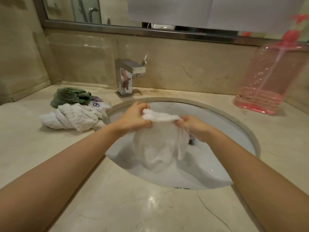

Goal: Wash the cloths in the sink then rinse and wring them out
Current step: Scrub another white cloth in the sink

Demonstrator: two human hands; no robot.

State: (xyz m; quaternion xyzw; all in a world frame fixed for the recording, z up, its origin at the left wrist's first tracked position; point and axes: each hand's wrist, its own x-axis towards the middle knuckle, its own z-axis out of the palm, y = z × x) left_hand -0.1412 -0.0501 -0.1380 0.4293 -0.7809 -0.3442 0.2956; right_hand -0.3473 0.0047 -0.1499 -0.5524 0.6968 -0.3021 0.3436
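We have the white cloth [158, 141] up over the sink [237, 121], stretched between both hands, its top edge bunched and its lower part hanging down into the basin, where the bottom folds reach the sudsy water. Our left hand [133, 117] has its fingers curled tight into the cloth's upper left corner; our right hand [192, 127] pinches the upper right corner, with a thin strip of the cloth trailing down just below it. Suds cling to the right hand's fingers.

Beyond the hands, at the back rim of the sink, stands a square chrome tap [128, 76]; we see no water running from it. Off to the left of our left hand, on the marble desk [133, 206], lies a heap of more cloths: a white terry cloth [73, 118] nearest us, a green cloth [71, 97] behind it, and between them a pale cloth with purple markings [96, 102]. There is writing or a pattern on that one, but it's too crumpled for us to read.

Far to the right of our right hand, near the wall, stands a pink transparent pump bottle [269, 77], with a little pink liquid at the bottom. We can make out no label on it. Above the tap runs the mirror [117, 12] with its metal frame.
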